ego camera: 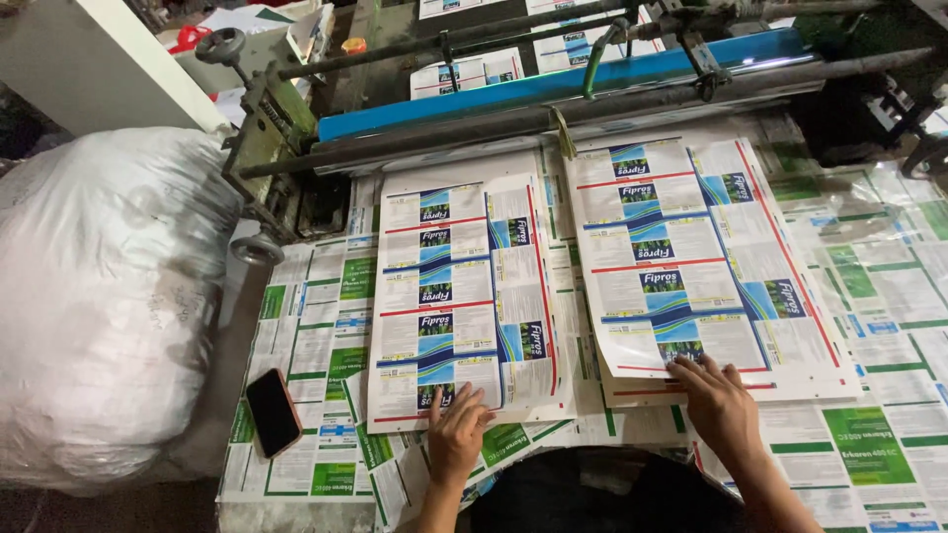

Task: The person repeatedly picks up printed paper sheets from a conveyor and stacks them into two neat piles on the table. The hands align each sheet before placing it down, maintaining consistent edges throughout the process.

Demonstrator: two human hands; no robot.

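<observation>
**Hands on printed stacks at the press**

A left hand (456,426) lies flat, fingers spread, on the near edge of the left stack of printed sheets (464,296). The right hand (719,400) presses the right stack (691,257), apparently ungripped. A phone (273,412) lies nearby.

left hand (456,426) on left sheet stack (464,296), right hand (719,400) on right stack (691,257)

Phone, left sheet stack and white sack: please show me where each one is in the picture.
Phone (273,412), head view, middle of its dark screen.
Left sheet stack (462,296), head view, centre of the top printed sheet.
White sack (99,306), head view, middle of its bulging side.
</observation>
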